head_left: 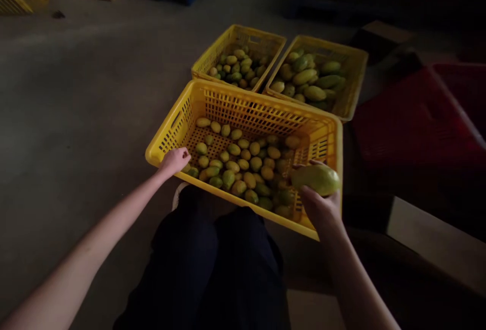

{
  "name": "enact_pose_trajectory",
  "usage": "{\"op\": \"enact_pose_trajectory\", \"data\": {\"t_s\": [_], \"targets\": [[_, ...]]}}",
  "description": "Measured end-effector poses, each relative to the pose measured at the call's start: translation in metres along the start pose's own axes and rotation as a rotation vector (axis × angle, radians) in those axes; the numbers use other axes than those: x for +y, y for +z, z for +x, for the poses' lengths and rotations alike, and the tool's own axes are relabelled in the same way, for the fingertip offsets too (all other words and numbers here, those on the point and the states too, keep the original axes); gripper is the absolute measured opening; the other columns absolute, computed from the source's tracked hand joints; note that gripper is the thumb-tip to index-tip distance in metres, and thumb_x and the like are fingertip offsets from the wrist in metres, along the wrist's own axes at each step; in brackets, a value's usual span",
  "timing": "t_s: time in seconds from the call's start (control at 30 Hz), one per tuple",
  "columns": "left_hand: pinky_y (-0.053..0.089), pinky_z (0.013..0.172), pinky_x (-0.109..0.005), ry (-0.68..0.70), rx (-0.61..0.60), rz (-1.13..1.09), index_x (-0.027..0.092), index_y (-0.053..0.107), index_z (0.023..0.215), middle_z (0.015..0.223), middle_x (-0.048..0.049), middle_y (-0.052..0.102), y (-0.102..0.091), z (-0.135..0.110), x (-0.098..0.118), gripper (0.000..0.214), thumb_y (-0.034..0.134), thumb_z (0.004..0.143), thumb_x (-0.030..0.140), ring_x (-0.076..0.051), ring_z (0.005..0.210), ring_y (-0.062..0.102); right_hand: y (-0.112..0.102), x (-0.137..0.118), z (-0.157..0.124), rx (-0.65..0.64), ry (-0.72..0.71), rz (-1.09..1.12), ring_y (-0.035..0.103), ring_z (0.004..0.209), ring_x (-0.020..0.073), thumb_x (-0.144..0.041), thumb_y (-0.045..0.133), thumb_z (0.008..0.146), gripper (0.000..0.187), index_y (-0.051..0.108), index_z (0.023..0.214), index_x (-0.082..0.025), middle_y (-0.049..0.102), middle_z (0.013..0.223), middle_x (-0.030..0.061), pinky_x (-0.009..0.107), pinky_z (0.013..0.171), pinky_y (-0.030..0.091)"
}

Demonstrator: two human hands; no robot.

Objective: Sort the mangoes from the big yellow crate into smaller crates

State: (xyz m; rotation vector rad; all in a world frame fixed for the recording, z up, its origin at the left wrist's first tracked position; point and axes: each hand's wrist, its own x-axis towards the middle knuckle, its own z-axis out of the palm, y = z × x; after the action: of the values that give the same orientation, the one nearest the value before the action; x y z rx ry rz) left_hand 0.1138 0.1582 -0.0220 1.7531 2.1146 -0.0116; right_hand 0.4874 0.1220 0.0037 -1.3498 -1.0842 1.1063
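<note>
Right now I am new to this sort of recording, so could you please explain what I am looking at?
There is no machine here: these are a person's own bare hands, seen by a camera worn on the head, looking forward and down. That is the only view.

The right hand holds a large green fruit above the right end of a yellow crate. The left hand is at the crate's near left edge, fingers curled; whether it holds anything, I cannot tell.

Many small green and yellow fruit lie inside. Behind stand two more fruit-filled crates, a left one and a right one.
</note>
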Motion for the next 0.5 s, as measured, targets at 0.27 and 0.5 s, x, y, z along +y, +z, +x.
{"op": "enact_pose_trajectory", "data": {"t_s": [0.27,0.5], "targets": [[0.046,0.072,-0.026,0.112,-0.279,0.023,0.018,0.072,0.091,0.09,-0.0079,0.075,0.005,0.019,-0.005,0.026,0.05,0.081,0.029,-0.022,0.084,0.068,-0.001,0.045,-0.033,0.225,-0.116,-0.799,0.064,0.095,0.03,-0.058,0.072,0.067,0.059,0.057,0.112,-0.022,0.067,0.106,0.0102,0.042,0.084,0.052],[0.046,0.094,-0.032,0.126,-0.477,-0.126,0.018,0.066,0.061,0.088,-0.0089,0.074,0.04,0.117,0.043,0.006,0.07,0.064,0.021,-0.03,0.107,0.063,0.003,0.054,-0.039,0.094,-0.327,-1.083,0.068,0.093,0.0289,-0.048,0.063,0.081,0.049,0.055,0.121,-0.02,0.068,0.111,0.0131,0.035,0.075,0.053]]}}
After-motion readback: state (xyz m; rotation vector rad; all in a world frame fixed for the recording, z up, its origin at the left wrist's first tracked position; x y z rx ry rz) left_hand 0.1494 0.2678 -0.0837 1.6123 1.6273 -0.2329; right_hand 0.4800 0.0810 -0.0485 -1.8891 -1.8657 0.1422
